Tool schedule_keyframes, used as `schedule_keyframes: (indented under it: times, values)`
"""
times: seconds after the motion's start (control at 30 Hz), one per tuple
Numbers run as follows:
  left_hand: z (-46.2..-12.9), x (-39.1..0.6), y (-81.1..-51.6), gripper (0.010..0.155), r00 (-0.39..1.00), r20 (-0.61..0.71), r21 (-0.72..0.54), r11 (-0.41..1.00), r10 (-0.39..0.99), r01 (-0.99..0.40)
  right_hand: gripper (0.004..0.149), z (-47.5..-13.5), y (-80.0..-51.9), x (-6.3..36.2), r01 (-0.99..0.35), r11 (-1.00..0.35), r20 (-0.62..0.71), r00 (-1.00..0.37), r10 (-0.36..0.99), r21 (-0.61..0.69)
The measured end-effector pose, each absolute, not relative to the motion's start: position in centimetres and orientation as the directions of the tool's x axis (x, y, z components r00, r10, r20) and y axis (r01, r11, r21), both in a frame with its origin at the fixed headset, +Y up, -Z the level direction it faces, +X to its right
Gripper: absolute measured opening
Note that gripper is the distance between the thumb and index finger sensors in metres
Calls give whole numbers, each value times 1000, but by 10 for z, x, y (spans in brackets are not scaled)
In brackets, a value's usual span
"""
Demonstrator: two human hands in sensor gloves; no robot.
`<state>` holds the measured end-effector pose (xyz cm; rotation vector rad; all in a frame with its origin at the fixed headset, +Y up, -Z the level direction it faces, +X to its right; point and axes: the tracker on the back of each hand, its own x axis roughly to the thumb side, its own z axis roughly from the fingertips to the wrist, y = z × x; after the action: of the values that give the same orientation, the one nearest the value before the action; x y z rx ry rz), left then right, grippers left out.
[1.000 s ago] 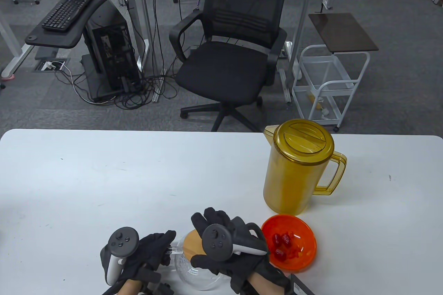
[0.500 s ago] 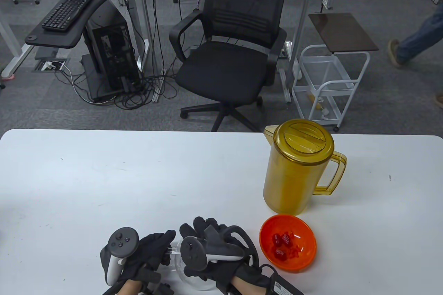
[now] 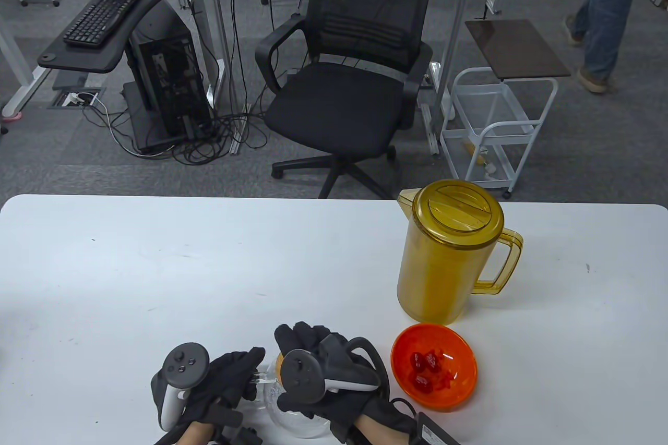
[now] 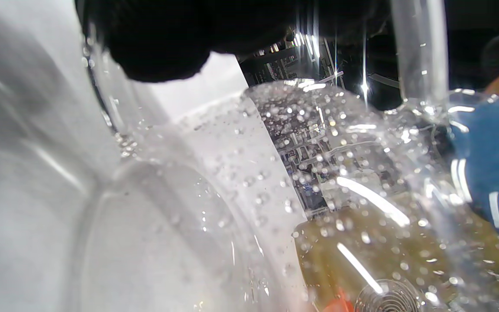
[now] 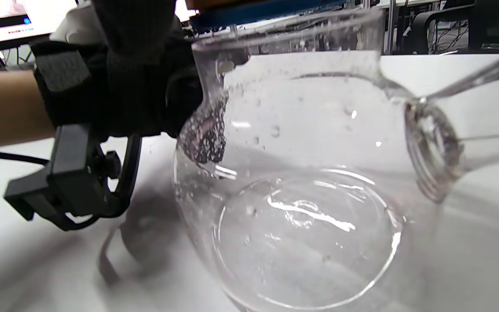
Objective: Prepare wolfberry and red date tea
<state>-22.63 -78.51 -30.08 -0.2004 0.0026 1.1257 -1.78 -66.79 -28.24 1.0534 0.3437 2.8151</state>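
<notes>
The glass teapot [image 3: 292,408] stands on the white table [image 3: 209,267] at its 6 o'clock edge, droplets beading its inner wall [image 5: 301,208] and its base resting flat. A sliver of its wooden lid [image 3: 279,365] peeks out at the pot's 12 o'clock, under the right hand [image 3: 323,382], which lies curled over the top of the pot with fingers [image 3: 302,334] reaching past the rim; whether it actually grips the lid cannot be told. At the pot's 9 o'clock the left hand [image 3: 219,387] holds the glass handle [image 3: 260,376], its fingers wrapped against the pot's side, as the right wrist view shows [image 5: 128,86]. Just beside the pot at 3 o'clock sits an orange bowl [image 3: 434,373] holding red dates [image 3: 424,368] and small orange-red bits, probably wolfberries. Near the bowl at 12 o'clock, apart from it, an amber plastic pitcher [image 3: 449,252] stands upright with its lid on and handle toward 3 o'clock. Beyond the table's 12 o'clock edge stands a black office chair [image 3: 349,80].
</notes>
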Motion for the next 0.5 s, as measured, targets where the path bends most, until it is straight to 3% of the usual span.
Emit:
schedule_keyframes:
  times: [0.33, 0.5]
  values:
    - [-301, -226, -785, 38, 432, -102, -163, 413, 896, -896, 98, -287, -634, 53, -160, -971, 449, -865, 224, 176]
    - [-300, -226, -785, 38, 430, -106, -152, 413, 897, -898, 97, -292, -623, 109, -232, -965, 182, -950, 253, 125]
